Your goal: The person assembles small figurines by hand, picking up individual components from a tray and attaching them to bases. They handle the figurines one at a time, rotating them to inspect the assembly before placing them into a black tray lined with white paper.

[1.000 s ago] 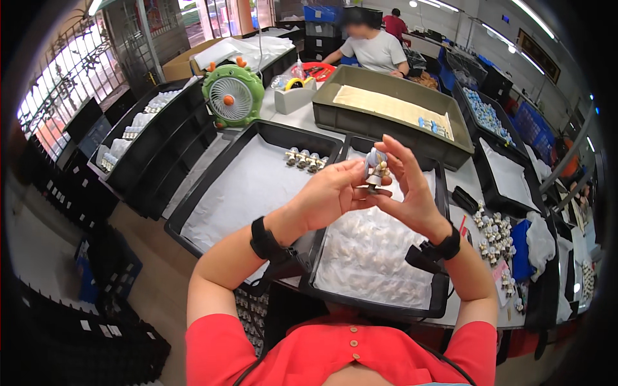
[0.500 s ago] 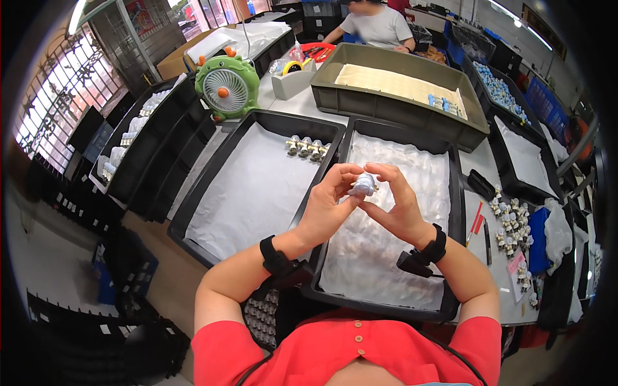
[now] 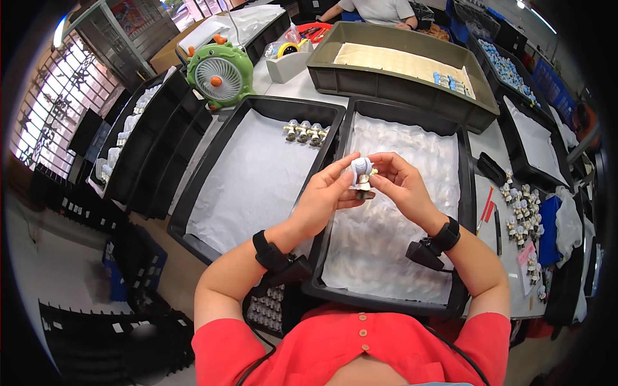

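Note:
Between my two hands stands a small white figurine [image 3: 363,172] with a pale bluish-white head and a dark base, upright. My left hand [image 3: 325,198] grips its side and lower part, fingers closed around it. From the other side, the fingertips of my right hand [image 3: 407,193] pinch it near its middle. Both hands are above the right-hand black tray [image 3: 461,212], which is lined with rumpled white sheeting. The left-hand black tray [image 3: 212,151] holds a short row of similar figurines [image 3: 305,132] at its far right corner, on white paper.
A green fan [image 3: 220,74] stands behind the left tray. Beyond is a large olive bin [image 3: 386,77] with a few blue-and-white figurines. On the right lie loose figurines [image 3: 523,209], a red pen [image 3: 486,209] and a blue packet [image 3: 549,230]. A co-worker [image 3: 376,9] sits at the back.
The figurine has been turned upright, so its body and dark base now show below the head. My hands have shifted their hold around it. The whole view has tilted slightly downward.

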Demonstrator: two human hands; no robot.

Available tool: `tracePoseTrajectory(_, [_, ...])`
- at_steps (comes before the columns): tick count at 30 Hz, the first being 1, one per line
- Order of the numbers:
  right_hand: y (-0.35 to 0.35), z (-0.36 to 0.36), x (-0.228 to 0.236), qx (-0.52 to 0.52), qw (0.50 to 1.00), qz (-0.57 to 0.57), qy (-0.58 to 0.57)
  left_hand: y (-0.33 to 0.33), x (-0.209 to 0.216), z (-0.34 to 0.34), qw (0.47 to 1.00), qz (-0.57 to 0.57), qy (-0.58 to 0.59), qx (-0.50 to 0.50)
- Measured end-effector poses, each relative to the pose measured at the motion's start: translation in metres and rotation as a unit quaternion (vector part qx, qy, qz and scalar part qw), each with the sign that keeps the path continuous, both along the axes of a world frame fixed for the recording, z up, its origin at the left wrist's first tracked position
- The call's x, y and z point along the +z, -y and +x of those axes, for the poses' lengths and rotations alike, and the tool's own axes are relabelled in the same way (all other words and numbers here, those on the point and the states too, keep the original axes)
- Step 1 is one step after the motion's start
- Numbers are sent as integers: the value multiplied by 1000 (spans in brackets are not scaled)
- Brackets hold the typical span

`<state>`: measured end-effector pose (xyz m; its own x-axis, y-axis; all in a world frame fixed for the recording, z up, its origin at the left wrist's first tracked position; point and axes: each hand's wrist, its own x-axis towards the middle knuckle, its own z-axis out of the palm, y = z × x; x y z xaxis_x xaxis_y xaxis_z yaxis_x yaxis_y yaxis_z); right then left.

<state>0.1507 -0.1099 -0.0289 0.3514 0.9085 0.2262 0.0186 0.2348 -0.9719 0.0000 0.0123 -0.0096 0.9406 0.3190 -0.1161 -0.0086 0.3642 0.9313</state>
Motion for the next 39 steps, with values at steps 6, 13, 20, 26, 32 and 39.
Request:
tracePoseTrajectory(6, [0, 1, -4, 22, 999, -31, -30, -2, 4, -2, 998, -66, 12, -17])
tracePoseTrajectory(13, [1, -9, -2, -43, 998, -19, 49, -7, -2, -3, 991, -124, 43, -12])
tracePoseTrajectory(20, [5, -13, 6, -156, 957, 55, 237, -8, -2, -2, 986, -142, 79, 27])
tracePoseTrajectory(26, [5, -23, 6, -161, 918, 99, 348, -5, -1, -2, 986, -144, 70, 51])
tracePoseTrajectory(32, [5, -21, 4, -175, 913, 107, 354, -5, 2, -2, 982, -162, 82, 52])
tracePoseTrajectory(39, [9, -25, 10, -158, 930, 75, 323, -6, -1, -3, 984, -149, 80, 50])
